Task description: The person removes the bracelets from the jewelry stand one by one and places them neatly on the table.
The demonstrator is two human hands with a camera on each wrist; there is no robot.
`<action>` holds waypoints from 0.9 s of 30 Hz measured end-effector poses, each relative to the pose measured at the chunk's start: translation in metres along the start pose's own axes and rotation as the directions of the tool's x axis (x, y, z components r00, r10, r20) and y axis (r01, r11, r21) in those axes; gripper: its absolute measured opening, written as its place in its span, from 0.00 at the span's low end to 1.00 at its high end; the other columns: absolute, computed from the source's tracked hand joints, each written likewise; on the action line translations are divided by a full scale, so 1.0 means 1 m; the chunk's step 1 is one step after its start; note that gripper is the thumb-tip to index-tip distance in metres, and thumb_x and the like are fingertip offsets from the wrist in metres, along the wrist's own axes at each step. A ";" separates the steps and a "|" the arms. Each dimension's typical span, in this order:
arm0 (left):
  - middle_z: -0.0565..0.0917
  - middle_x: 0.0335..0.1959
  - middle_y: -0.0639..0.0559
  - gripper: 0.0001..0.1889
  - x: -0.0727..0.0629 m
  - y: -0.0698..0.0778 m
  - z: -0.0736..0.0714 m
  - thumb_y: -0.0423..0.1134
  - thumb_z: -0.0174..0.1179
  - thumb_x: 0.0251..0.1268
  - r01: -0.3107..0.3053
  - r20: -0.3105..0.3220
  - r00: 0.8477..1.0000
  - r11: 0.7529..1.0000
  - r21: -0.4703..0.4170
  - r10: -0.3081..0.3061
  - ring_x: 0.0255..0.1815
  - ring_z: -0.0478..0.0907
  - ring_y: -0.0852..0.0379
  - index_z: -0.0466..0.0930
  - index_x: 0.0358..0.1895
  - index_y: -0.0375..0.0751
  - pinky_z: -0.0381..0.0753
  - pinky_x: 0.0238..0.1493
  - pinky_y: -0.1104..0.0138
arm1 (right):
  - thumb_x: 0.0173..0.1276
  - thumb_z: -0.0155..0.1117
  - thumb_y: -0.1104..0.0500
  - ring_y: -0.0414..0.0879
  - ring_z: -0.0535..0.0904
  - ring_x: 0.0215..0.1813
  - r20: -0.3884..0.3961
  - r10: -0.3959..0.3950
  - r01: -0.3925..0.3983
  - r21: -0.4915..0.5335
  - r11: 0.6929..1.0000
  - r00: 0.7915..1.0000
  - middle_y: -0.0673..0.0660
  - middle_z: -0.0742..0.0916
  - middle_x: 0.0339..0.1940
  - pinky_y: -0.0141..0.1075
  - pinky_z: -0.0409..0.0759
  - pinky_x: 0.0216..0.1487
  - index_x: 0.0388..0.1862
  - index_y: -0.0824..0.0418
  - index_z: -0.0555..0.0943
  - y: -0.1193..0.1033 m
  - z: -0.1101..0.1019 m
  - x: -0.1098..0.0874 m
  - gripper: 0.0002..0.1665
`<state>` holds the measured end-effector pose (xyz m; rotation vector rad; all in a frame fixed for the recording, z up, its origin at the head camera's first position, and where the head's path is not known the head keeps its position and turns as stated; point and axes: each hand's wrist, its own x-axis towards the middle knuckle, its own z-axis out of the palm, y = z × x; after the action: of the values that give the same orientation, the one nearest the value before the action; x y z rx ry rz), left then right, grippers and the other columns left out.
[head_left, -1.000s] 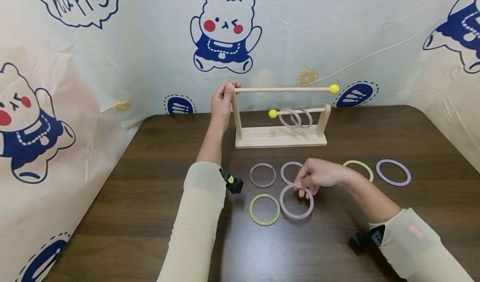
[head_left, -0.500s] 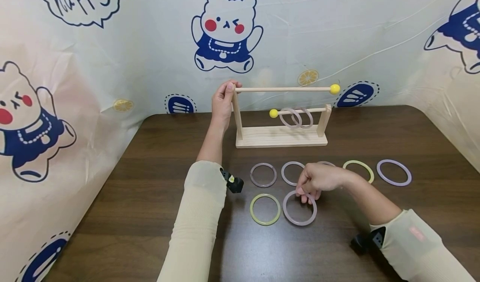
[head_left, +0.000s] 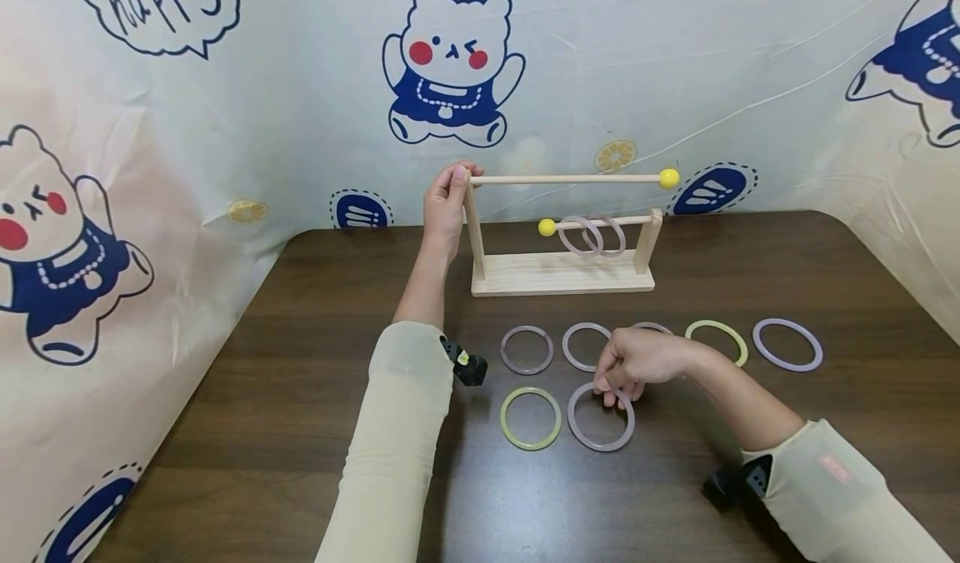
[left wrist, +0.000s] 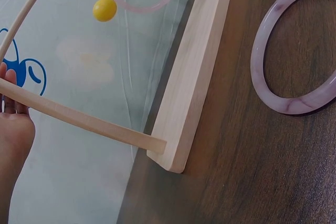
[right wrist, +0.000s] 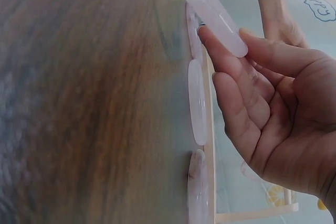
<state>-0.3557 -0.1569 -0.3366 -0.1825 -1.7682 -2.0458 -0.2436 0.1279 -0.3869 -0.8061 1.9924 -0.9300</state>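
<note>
In the head view my left hand [head_left: 446, 205] grips the top of the left post of a wooden bangle stand [head_left: 562, 274], thumb on the near side. Low over the table, my right hand [head_left: 641, 359] pinches a pale pink bangle [head_left: 602, 447] by its far edge. The right wrist view shows this bangle [right wrist: 210, 14] tilted between thumb and forefinger, the other fingers loosely curled. Two pinkish bangles [head_left: 622, 238] hang on the stand's short lower rod. Its long upper rod [head_left: 562, 179], tipped with a yellow ball, carries none.
A green bangle [head_left: 531, 446] lies left of the held one. Behind are a mauve bangle [head_left: 527, 371], a pale bangle [head_left: 566, 348] and one partly hidden by my right hand. Further right lie another green bangle [head_left: 712, 323] and a lavender bangle [head_left: 795, 368].
My right hand has moved slightly toward me and to the right with the pink bangle. A bangle behind that hand now shows more. The left hand and the stand stay put.
</note>
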 end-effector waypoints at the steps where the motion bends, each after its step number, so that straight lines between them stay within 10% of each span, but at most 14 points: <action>1: 0.83 0.36 0.56 0.18 0.000 0.000 0.000 0.43 0.49 0.70 -0.006 0.004 1.000 1.000 0.000 0.006 0.46 0.75 0.47 0.77 0.47 0.30 0.69 0.49 0.67 | 0.62 0.55 0.69 0.45 0.81 0.24 -0.002 0.000 0.000 -0.002 1.000 1.000 0.57 0.85 0.21 0.39 0.79 0.25 0.30 0.67 0.84 0.000 0.000 0.000 0.09; 27: 0.83 0.36 0.56 0.19 -0.001 0.001 0.000 0.44 0.49 0.69 0.007 0.000 1.000 1.000 -0.004 -0.007 0.45 0.76 0.53 0.76 0.48 0.29 0.69 0.51 0.68 | 0.54 0.66 0.64 0.44 0.79 0.17 -0.216 0.059 -0.094 -0.154 0.984 0.975 0.49 0.84 0.18 0.36 0.77 0.20 0.13 0.61 0.78 -0.002 0.002 -0.001 0.12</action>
<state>-0.3543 -0.1571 -0.3363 -0.1775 -1.7674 -2.0538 -0.2406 0.1266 -0.3859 -0.7388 2.2919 -0.8442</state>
